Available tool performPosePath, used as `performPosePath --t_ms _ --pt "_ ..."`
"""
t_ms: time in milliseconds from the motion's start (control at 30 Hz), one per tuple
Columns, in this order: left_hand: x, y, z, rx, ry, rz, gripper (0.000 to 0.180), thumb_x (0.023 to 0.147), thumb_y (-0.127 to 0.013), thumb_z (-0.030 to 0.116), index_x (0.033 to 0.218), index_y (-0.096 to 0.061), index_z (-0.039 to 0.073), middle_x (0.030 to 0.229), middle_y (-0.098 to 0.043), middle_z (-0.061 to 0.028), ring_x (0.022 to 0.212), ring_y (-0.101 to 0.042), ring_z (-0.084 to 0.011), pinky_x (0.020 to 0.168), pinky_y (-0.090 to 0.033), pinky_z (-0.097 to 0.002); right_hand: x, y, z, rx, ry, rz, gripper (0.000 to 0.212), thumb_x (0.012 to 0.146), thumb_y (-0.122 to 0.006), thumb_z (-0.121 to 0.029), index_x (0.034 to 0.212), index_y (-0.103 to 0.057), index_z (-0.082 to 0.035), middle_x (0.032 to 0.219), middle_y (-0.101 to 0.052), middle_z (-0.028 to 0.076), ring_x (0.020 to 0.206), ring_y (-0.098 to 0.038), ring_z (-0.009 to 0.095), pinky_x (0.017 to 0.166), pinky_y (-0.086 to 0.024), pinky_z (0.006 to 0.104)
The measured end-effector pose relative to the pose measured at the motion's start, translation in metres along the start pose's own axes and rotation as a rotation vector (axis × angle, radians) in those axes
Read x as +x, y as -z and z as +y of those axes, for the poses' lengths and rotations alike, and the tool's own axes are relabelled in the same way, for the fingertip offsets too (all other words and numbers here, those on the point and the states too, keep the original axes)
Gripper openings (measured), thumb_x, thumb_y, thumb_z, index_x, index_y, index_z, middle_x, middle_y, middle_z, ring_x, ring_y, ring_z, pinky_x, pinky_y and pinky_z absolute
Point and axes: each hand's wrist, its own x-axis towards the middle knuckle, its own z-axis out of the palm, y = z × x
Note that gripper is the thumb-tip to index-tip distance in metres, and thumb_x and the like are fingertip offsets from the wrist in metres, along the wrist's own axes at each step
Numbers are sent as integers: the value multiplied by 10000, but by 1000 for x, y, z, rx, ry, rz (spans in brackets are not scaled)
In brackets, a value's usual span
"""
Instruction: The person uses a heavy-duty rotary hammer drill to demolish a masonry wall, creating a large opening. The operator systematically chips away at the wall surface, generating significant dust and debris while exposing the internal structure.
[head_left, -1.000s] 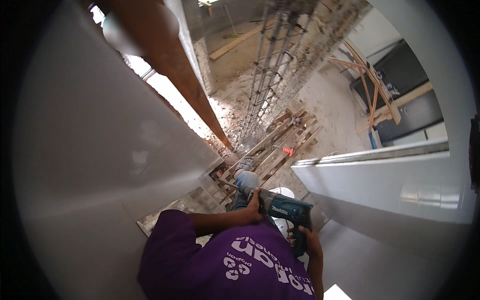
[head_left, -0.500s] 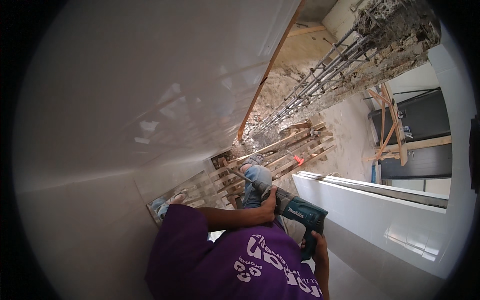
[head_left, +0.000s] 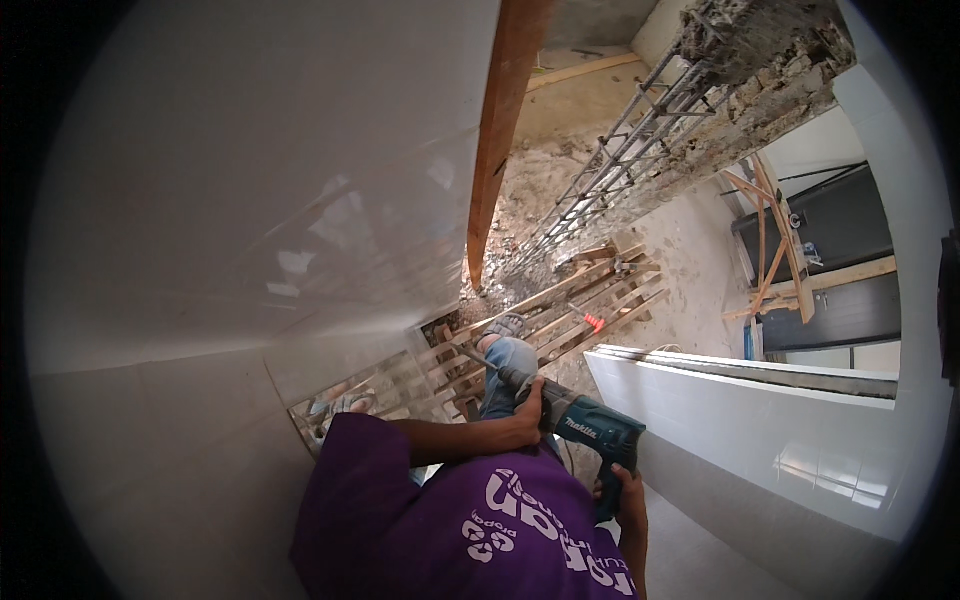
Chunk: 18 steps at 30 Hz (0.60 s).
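A teal and black rotary hammer drill [head_left: 597, 428] lies across the front of my body, its long grey bit [head_left: 472, 352] pointing up and left past my bent knee. My left hand [head_left: 530, 412] wraps round its front end, just behind the nose. At the rear grip my right hand [head_left: 622, 492] is closed, with some fingers hidden behind the handle. The bit's tip is over wooden slats [head_left: 540, 340] below; I cannot tell whether it touches anything.
Exposed steel bars [head_left: 610, 180] slant beside broken masonry [head_left: 770, 100]. A brown wooden edge [head_left: 492, 150] borders the glossy white wall [head_left: 250, 180] on the left. On the slats lies a red-handled tool [head_left: 592, 320]. A low white-tiled wall [head_left: 740, 410] stands at right, with wooden framing [head_left: 780, 240] beyond.
The view has shifted a little, and the brown wooden edge now looks broader. The drill and both hands sit slightly further left in the picture. Both hands keep their hold.
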Motion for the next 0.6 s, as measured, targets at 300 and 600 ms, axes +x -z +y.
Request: performPosePath --t_ms 300,600 --pt "-54 -23 22 47 135 -196 834 749 -552 700 1316 -437 99 1291 -512 -116 1173 -497 -303 1037 -353 -468 -12 -5 -2 -146 192 -8 316 820 -621 -218 1036 -515 -13 679 -575 84 547 -582 171 509 -501 309" --pt "-96 -37 34 246 53 -183 830 782 -359 786 1300 -491 150 1271 -549 -95 1201 -490 -318 1048 -330 -515 -3 -7 16 -301 360 -29 373 830 -660 -280 1069 -559 -12 803 -619 58 643 -604 139 622 -504 301"
